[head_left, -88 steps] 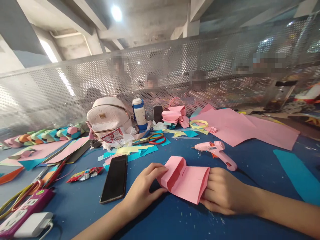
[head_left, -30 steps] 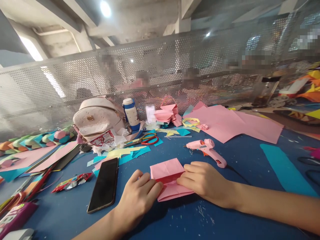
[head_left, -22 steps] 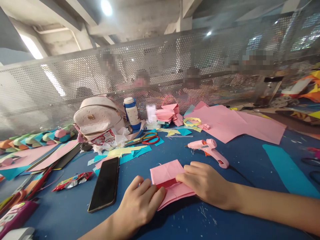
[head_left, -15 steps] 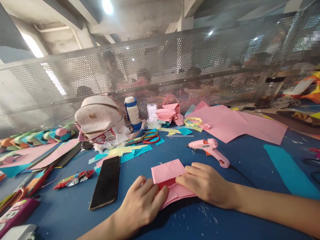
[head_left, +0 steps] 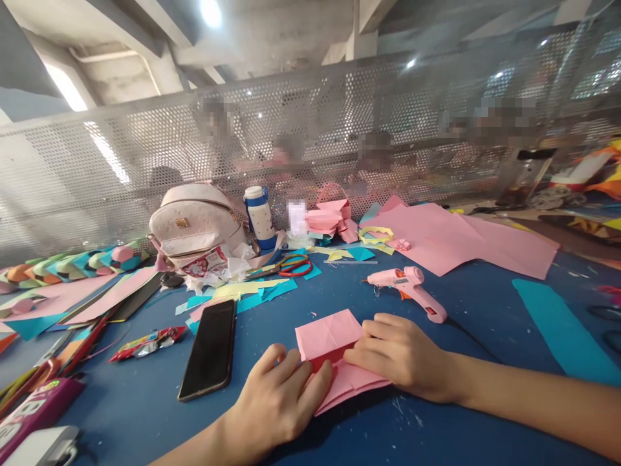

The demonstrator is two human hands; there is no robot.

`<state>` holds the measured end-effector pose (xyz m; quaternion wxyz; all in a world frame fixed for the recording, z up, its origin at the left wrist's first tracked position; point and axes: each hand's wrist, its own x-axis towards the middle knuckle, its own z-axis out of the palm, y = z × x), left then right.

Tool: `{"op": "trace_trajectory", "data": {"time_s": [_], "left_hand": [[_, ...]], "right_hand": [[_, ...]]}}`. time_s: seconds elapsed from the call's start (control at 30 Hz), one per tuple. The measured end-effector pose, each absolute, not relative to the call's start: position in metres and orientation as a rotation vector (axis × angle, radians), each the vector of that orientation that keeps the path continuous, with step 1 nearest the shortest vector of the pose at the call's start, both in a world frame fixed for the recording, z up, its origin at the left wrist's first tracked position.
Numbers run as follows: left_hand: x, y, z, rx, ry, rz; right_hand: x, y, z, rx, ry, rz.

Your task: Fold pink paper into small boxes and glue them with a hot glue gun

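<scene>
Between my hands is a folded piece of pink paper (head_left: 330,333), creased across its middle, with a darker shaded fold in the centre. My left hand (head_left: 286,391) grips its left edge, fingers curled and thumb lying along the fold. From the right, my right hand (head_left: 400,356) pinches the paper at the same crease, its fingertips partly hidden behind the knuckles. Just beyond the right hand a pink hot glue gun (head_left: 407,288) lies on its side, its cord trailing to the right. A black smartphone (head_left: 207,349) rests left of the paper.
Scissors with red handles (head_left: 294,265) lie among paper scraps. Behind stand a pale backpack (head_left: 196,223) and a white-and-blue bottle (head_left: 259,217). Large pink sheets (head_left: 436,236) and a blue strip (head_left: 557,323) are on the right. A perforated metal screen (head_left: 310,129) borders the blue table (head_left: 145,414).
The lower flap of the pink paper sits slightly more spread, and my left thumb has shifted a little right along the fold. Both hands keep their grip. The view has moved slightly.
</scene>
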<state>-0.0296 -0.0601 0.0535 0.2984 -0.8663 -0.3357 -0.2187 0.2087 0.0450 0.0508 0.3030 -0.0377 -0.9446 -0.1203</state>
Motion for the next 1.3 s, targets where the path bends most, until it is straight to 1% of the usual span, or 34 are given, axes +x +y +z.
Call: {"op": "trace_trajectory", "data": {"time_s": [0.13, 0.27, 0.47, 0.77, 0.93, 1.3], "left_hand": [[-0.0261, -0.0588, 0.0501, -2.296, -0.893, -0.579], [-0.0227, -0.0594, 0.0506, -2.282, -0.911, -0.585], [-0.0235, -0.0605, 0.054, -2.292, -0.955, -0.611], [-0.0219, -0.0599, 0.0462, -2.332, -0.848, -0.636], [-0.0229, -0.0612, 0.0481, -2.359, -0.802, -0.609], [-0.0296, -0.0577, 0.0528, -2.426, -0.868, -0.64]], "right_hand": [[0.2071, 0.0442, 0.0516, -0.036, -2.516, -0.442], [0.2076, 0.0433, 0.0516, -0.031, -2.523, -0.417], [0.2083, 0.0427, 0.0495, -0.089, -2.499, -0.255], [0.2077, 0.0366, 0.0532, 0.063, -2.476, -0.494], [0.2096, 0.0368, 0.0536, 0.081, -2.489, -0.477], [0.2094, 0.0374, 0.054, -0.001, -2.525, -0.436]]}}
